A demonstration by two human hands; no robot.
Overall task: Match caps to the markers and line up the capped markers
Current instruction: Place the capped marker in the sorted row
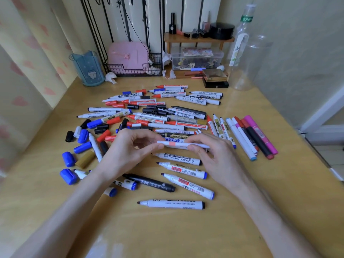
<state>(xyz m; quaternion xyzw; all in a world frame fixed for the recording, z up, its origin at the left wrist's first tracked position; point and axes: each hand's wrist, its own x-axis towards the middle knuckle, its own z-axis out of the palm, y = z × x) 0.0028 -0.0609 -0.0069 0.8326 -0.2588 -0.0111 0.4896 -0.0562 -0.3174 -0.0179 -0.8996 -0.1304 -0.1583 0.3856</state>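
Both hands hold a slim white marker with a pink band level above the heap, near the middle of the desk. The left hand pinches its left end between thumb and fingertips; the right hand has thumb and fingers curled round the barrel farther right. Whether the left end is a cap being pressed home or bare barrel, I cannot tell. The step in hand looks like seating or checking a cap on this one marker.

To the right lies the row of capped markers, side by side and roughly parallel. If the cap is on, the next move calls for carrying this marker over and laying it beside that row, parallel to the rest. Most of the job remains: uncapped markers lie scattered below and beyond the hands, and loose caps, blue, black, red and gold, sit at the left
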